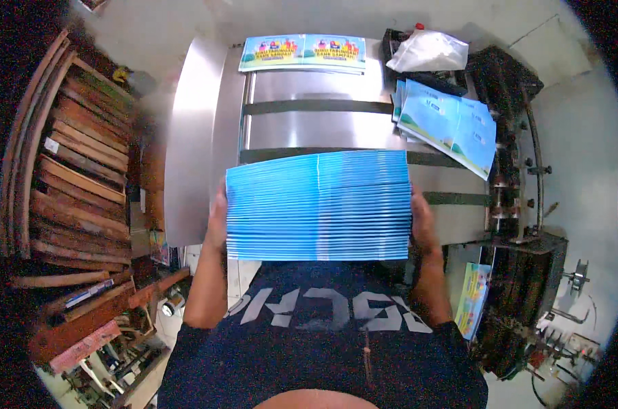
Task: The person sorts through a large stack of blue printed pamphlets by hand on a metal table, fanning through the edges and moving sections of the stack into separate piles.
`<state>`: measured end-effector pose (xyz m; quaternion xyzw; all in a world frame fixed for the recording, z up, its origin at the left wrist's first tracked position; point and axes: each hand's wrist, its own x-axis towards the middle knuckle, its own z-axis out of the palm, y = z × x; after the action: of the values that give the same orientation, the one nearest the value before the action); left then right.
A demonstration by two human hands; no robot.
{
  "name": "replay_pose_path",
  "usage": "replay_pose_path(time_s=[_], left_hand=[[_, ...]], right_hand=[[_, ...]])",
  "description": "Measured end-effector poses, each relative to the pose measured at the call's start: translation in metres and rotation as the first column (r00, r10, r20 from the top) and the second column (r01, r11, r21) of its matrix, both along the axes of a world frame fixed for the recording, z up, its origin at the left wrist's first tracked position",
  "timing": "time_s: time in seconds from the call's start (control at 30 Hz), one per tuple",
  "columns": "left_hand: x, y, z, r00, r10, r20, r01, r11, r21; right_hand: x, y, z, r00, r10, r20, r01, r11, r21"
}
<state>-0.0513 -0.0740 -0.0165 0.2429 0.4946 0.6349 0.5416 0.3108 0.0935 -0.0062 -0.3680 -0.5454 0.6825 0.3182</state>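
Observation:
Between my two hands, close to my chest, is a thick stack of blue printed sheets (316, 208), its many edges fanned in even steps. My left hand (217, 217) is closed against the stack's left side, and my right hand (421, 215) presses on its right side. The fingers of both hands are partly hidden by the stack. Beyond it stands a metal machine table (316, 126) with dark belts across it. Colourful printed sheets (302, 53) lie at its far edge. More light-blue sheets (445, 126) lie fanned out on its right side.
A black crate (394, 42) with a white plastic bag (428, 51) stands at the far right. Rollers and a metal bar (537, 163) run along the machine's right side. A rack of wooden boards (84, 163) is at the left. A printed sheet (471, 300) stands near my right elbow.

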Motion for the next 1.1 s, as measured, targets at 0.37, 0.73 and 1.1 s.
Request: replay_pose_path(time_s=[0.37,0.73,1.1], left_hand=[[0.006,0.005,0.008,0.999,0.004,0.038,-0.003,1.0,-0.022],[-0.001,0.004,0.004,0.994,-0.107,-0.021,0.106,0.994,-0.03],[0.024,-0.006,0.022,0.971,0.075,0.227,-0.116,0.978,0.176]], right_hand=[[-0.031,-0.047,0.123,0.498,-0.315,0.808,-0.721,0.369,0.587],[-0.028,0.073,-0.002,0.988,-0.084,0.129,0.057,0.977,0.205],[-0.014,-0.04,0.013,0.956,-0.2,-0.214,0.184,0.979,-0.092]])
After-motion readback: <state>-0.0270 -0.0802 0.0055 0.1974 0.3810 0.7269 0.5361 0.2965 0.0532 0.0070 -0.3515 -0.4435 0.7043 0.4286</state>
